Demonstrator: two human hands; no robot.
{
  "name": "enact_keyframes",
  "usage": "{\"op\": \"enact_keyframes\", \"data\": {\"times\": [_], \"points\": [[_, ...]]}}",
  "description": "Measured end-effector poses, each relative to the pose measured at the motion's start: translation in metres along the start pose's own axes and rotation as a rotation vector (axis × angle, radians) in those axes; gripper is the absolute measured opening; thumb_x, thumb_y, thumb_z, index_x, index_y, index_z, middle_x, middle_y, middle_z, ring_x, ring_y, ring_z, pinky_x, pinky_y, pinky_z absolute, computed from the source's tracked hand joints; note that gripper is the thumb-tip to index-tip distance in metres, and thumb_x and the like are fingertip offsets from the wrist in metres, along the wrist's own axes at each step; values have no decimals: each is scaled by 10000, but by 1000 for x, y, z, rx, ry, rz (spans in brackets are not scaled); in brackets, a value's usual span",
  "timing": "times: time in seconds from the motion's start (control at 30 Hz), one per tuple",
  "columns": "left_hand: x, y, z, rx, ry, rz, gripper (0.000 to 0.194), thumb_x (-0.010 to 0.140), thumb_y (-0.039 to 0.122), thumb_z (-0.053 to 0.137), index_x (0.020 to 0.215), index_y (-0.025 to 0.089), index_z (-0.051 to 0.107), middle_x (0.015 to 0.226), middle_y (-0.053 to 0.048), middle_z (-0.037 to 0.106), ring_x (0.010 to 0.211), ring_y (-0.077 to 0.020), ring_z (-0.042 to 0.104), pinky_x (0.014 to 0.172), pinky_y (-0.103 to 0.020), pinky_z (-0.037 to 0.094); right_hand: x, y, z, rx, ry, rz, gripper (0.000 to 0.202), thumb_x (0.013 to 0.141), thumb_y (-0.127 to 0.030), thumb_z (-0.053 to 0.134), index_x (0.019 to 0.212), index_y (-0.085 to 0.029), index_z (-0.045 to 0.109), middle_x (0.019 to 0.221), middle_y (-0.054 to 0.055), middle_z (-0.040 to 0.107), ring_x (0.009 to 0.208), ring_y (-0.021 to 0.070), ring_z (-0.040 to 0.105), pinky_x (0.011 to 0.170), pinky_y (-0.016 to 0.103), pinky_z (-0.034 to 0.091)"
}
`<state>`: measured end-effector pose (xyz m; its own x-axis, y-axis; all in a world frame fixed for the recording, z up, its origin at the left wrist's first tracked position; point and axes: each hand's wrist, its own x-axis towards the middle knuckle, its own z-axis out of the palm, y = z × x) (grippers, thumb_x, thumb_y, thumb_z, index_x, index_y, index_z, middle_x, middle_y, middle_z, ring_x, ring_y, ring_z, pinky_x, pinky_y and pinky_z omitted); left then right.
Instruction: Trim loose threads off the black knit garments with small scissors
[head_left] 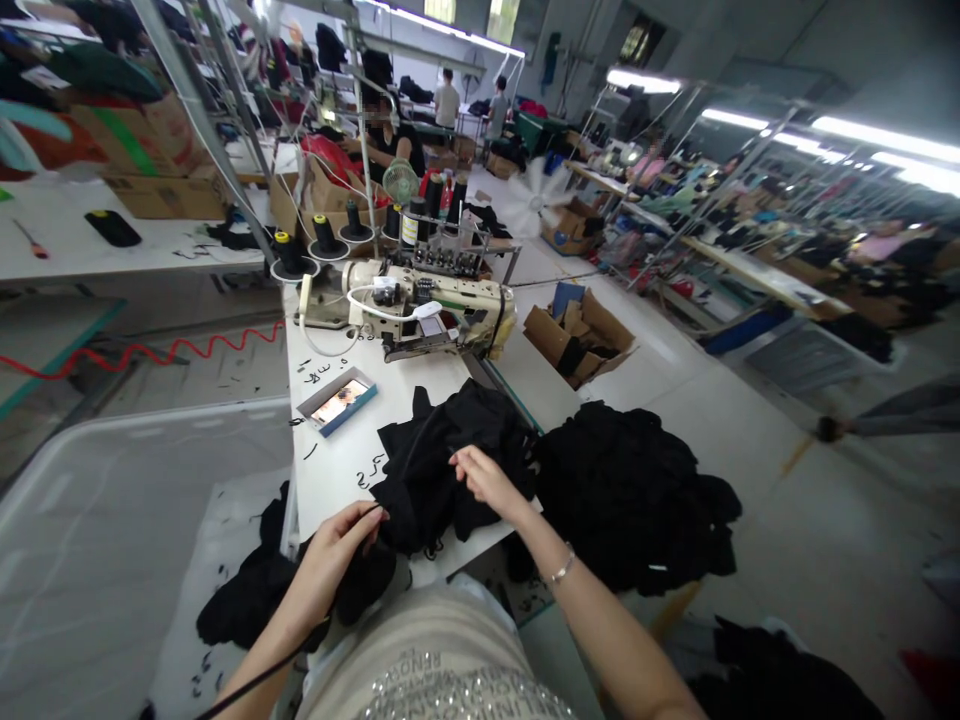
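Observation:
A black garment lies bunched on the white sewing table in front of me. My left hand pinches its near left edge between thumb and fingers. Over the right part of the cloth is my right hand, its fingers closed on the fabric. Behind the garment stands a cream industrial sewing machine. To the left of the cloth, a phone with a lit screen rests in a shallow box. Which part of the garment each hand holds is hard to make out.
A large pile of black garments sits right of the table. More black cloth hangs by the grey bin at left. Thread cones stand behind the machine. An open cardboard box is on the floor. Other people work farther back.

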<state>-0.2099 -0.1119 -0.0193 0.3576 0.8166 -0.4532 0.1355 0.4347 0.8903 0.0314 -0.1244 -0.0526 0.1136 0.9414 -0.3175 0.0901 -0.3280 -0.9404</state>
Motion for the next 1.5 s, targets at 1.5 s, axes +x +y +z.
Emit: {"op": "enact_keyframes", "data": {"times": [1.5], "points": [[-1, -36, -27, -43, 83, 35, 264, 694, 397, 669, 799, 155, 660, 620, 13, 613, 598, -130, 524, 587, -210, 393, -24, 3, 106, 179, -207, -51, 261, 755, -362, 610, 614, -142, 622, 527, -22, 548, 441, 58, 365, 432, 188, 268]]}}
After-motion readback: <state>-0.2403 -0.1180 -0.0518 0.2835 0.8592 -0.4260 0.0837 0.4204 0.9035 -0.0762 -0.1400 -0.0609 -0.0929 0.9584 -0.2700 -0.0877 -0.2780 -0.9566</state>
